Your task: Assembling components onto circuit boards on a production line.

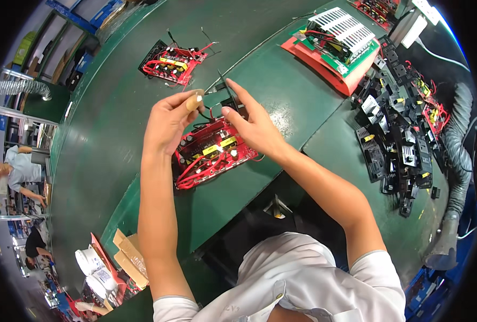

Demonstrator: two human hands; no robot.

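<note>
Two bare hands meet at the far edge of a red circuit board on a green table.
The board lies in front of the person, red wires and yellow-wrapped parts on its upper face. Over its far left corner, the left hand has its fingertips drawn together, one in a tan finger cover; whether they pinch anything, I cannot tell. The right hand is partly open, thumb and forefinger apart beside a thin black piece; its grip is unclear. To the right lies a heap of black parts; farther off, a second red board sits left, and a red-orange stand right, carrying a white slotted cover.
</note>
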